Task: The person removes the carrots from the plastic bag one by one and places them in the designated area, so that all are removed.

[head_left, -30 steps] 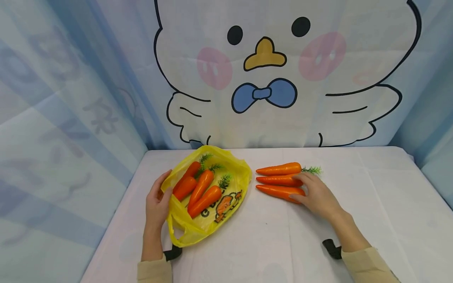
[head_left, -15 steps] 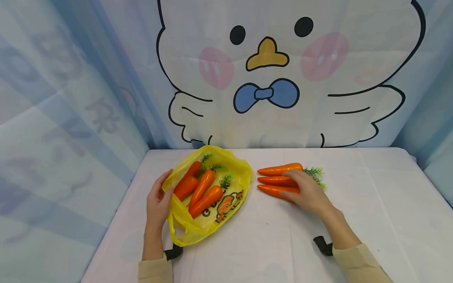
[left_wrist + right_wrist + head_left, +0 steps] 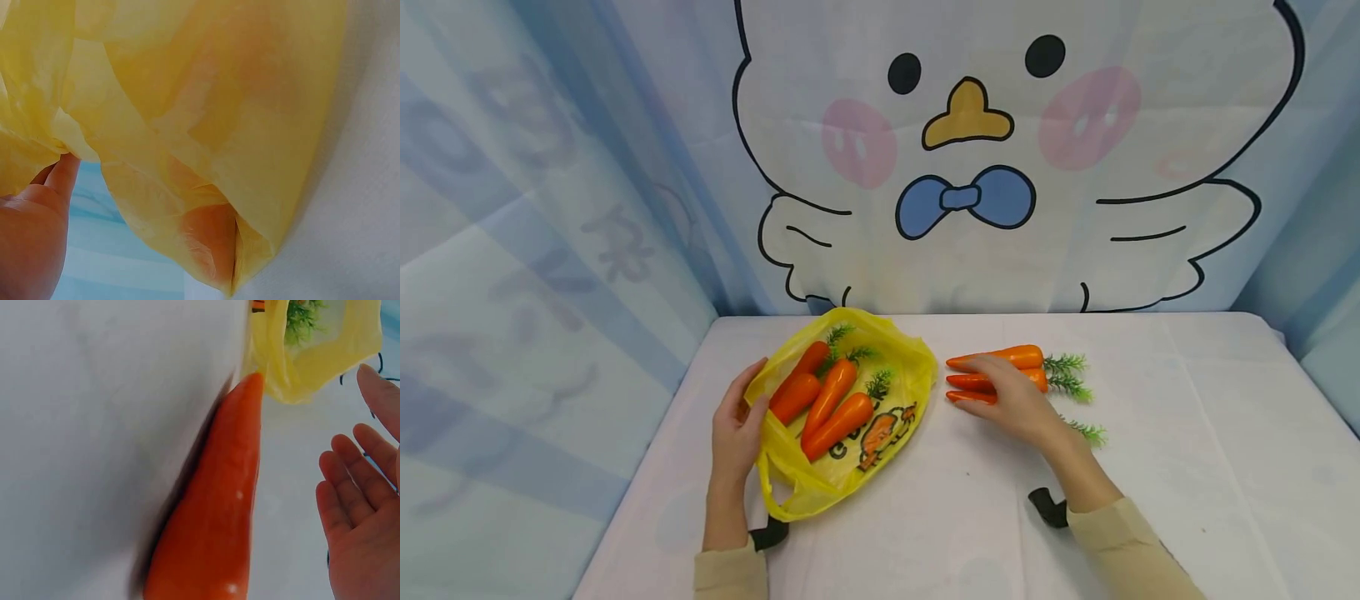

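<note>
A yellow plastic bag (image 3: 910, 358) lies with its mouth spread on the table, several toy carrots (image 3: 838, 427) with green tops inside. My left hand (image 3: 735, 429) grips its left edge, thumb in front; in the left wrist view the thin bag (image 3: 250, 125) fills most of the frame. To the right of the bag, three more carrots lie in a row, tips toward it: a back one (image 3: 1022, 357), a middle one (image 3: 1037, 381) and a front one (image 3: 966, 397). Over their tips, my right hand (image 3: 1015, 400) hangs with extended fingers, holding nothing; the right wrist view shows its palm (image 3: 362, 562) beside the front carrot (image 3: 212, 506).
A white cloth covers the table (image 3: 925, 550). Behind it hangs a curtain (image 3: 962, 275) with a cartoon bird, and a blue-white curtain (image 3: 550, 333) hangs at the left. Black wrist mounts (image 3: 1051, 508) stick out beside both sleeves.
My right hand has slid left along the three carrots, from their thick ends to their tips, uncovering their green tops. The left hand and the bag stay in place.
</note>
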Motion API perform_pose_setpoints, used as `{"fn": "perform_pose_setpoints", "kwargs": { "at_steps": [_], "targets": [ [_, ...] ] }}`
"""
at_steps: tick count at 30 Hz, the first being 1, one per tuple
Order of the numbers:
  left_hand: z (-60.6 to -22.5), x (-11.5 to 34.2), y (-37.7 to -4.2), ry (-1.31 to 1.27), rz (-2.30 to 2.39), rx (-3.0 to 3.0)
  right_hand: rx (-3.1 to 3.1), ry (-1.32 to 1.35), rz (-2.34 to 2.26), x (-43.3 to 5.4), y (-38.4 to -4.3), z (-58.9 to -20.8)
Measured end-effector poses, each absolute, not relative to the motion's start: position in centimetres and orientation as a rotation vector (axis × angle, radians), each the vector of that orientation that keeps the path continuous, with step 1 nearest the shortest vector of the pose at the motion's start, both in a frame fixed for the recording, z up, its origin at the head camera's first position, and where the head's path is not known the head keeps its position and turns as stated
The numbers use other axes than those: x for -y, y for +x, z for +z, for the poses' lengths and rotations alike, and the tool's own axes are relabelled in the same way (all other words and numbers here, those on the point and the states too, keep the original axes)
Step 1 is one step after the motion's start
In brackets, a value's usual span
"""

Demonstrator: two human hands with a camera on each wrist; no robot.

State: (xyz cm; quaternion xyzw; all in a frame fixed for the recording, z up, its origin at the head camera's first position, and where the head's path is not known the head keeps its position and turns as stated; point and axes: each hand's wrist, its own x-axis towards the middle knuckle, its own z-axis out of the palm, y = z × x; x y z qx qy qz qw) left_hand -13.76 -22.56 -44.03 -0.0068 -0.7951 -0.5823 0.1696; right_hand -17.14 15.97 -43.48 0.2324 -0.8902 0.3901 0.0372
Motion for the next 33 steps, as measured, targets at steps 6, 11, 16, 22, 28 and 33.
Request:
{"fn": "perform_pose_setpoints", "kwargs": {
  "at_steps": [6, 11, 16, 22, 28, 33],
  "targets": [
    [-44.2, 22.6, -13.8, -0.029, -1.666, 2.255, 2.724, 0.771, 1.155, -14.4, -17.5, -43.5],
    [-44.2, 22.6, -13.7, -0.046, -1.671, 2.246, 2.724, 0.827, 1.159, -12.9, -17.8, -43.2],
    [-44.2, 22.6, -13.7, -0.046, -1.667, 2.246, 2.708, 0.915, 1.189, -11.5, -18.1, -43.0],
    [-44.3, 22.6, -13.8, -0.045, -1.674, 2.243, 2.738, 0.968, 1.219, -10.0, -18.6, -43.2],
    [-44.2, 22.6, -13.8, -0.044, -1.670, 2.248, 2.739, 1.050, 1.214, -8.3, -19.2, -43.6],
    [-44.2, 22.6, -13.7, -0.046, -1.664, 2.252, 2.736, 1.163, 1.207, -6.7, -19.7, -43.4]
  ]
}}
